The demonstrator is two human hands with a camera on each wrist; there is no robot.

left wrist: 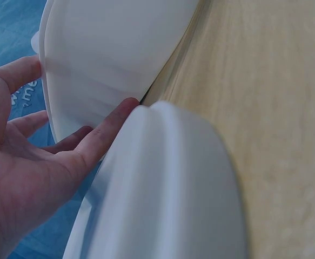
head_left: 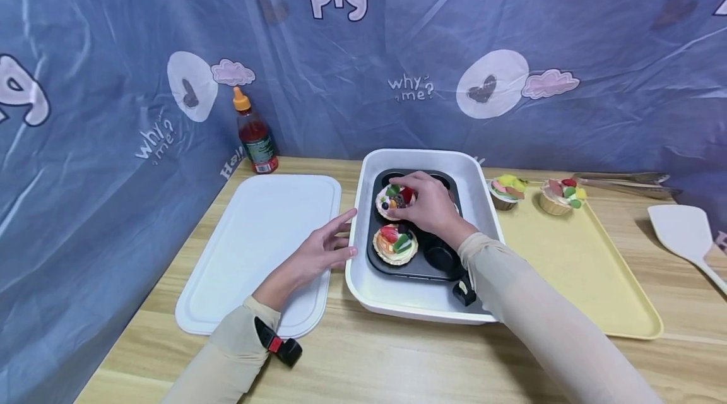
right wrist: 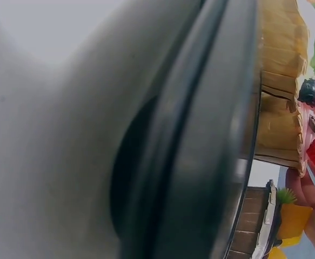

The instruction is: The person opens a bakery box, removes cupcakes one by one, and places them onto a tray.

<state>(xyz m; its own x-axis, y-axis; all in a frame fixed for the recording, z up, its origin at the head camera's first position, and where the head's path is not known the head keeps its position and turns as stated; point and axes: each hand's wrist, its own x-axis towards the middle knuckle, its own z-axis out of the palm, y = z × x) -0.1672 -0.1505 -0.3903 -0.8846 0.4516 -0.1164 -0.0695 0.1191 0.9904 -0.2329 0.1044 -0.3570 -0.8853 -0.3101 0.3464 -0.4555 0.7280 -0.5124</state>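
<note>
In the head view my right hand [head_left: 428, 205] reaches into a white basin [head_left: 420, 314], thumb and fingers pinching a fruit-topped cupcake [head_left: 386, 205]. That cupcake sits in a dark muffin tin [head_left: 409, 274] inside the basin. Nearer to me, another fruit cupcake [head_left: 396, 245] fills a cup of the tin. The right wrist view shows paper-sided cupcakes [right wrist: 280, 132] beyond the tin, and a brown-sided one [right wrist: 253, 218] below the fingers. My left hand [head_left: 318, 249] touches the basin's left side with spread fingers; its left wrist view shows fingertips against the outer wall [left wrist: 108, 59].
A white cutting board [head_left: 267, 233] lies left of the basin, a sauce bottle [head_left: 258, 142] behind it. On the right, a yellow tray [head_left: 573, 265] bears two cupcakes [head_left: 555, 199] at its far edge. Tongs [head_left: 625, 182] and a white spatula [head_left: 680, 231] lie beyond.
</note>
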